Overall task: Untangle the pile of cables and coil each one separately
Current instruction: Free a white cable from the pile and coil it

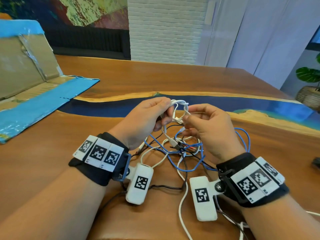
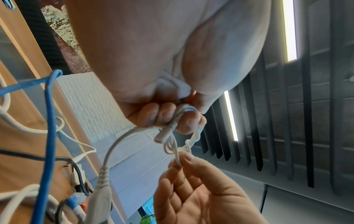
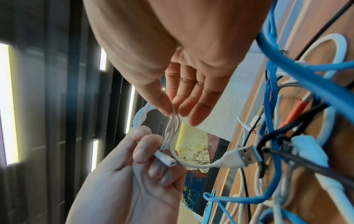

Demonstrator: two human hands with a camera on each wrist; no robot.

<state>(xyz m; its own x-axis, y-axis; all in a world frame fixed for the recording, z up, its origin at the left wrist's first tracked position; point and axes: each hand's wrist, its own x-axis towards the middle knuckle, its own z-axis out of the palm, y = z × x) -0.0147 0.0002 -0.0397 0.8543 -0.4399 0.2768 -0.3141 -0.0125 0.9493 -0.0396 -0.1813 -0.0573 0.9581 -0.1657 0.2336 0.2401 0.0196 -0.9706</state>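
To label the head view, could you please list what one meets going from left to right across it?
Cardboard → left hand → white cable → right hand → plant.
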